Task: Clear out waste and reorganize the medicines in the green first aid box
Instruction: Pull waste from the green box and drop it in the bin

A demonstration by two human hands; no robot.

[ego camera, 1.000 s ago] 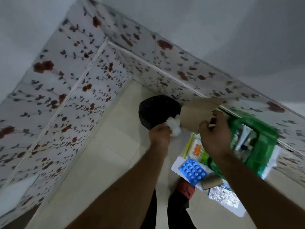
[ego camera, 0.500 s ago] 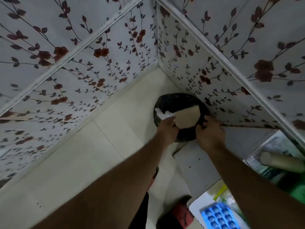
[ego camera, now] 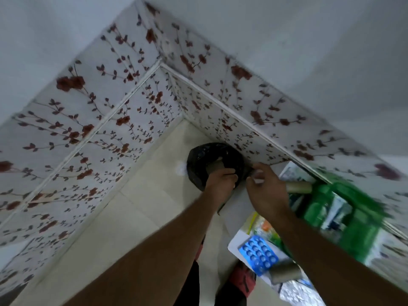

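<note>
Box: green first aid box (ego camera: 344, 219) stands open against the flowered wall, right of both hands, blurred.
Waste: brown cardboard piece (ego camera: 215, 167) sits in the black bin (ego camera: 198, 160).
Left hand (ego camera: 220, 181): curled over the bin rim; whether it holds anything, I cannot tell.
Right hand (ego camera: 263, 191): loosely open, empty.
Left to do: blue blister pack (ego camera: 258, 253), foil strips (ego camera: 298, 292) and cardboard rolls (ego camera: 299, 187) lie outside; sorting seems barely begun.

A pale tiled floor (ego camera: 114, 219) is bounded by two walls meeting in a corner, both clad in white floral-patterned panels (ego camera: 72, 138) with dark red blossoms. Plain grey wall (ego camera: 309, 40) is seen above the panelling.
</note>
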